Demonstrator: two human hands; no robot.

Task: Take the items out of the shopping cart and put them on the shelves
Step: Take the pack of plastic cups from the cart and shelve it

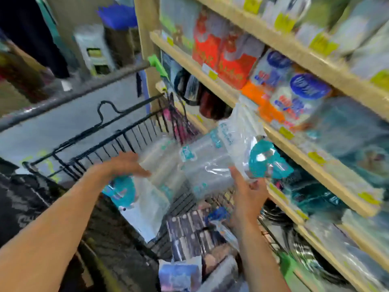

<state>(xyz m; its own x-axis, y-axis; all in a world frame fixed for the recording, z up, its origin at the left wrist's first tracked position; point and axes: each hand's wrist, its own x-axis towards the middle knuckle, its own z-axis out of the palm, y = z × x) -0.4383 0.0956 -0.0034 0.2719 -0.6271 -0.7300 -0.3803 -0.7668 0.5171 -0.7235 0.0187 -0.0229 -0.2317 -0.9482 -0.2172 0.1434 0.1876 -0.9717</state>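
Note:
Over the black wire shopping cart point(88, 148) I hold clear plastic packs with teal labels. My left hand point(124, 164) grips one clear pack point(151, 186), whose teal label hangs below the hand. My right hand point(250, 192) grips a second clear pack point(223, 152) with a teal label at its right end, lifted close to the front edge of the wooden shelves point(303, 161). The two packs touch in the middle. Further packets point(189, 230) lie lower in the cart. The picture is blurred by motion.
The wooden shelves on the right carry red packs point(227, 57), white and blue packs point(294, 95) and teal packs point(357, 140), with yellow price tags on the edges. A grey floor and white bin point(94, 49) lie beyond the cart. A dark bag point(21, 199) sits at the left.

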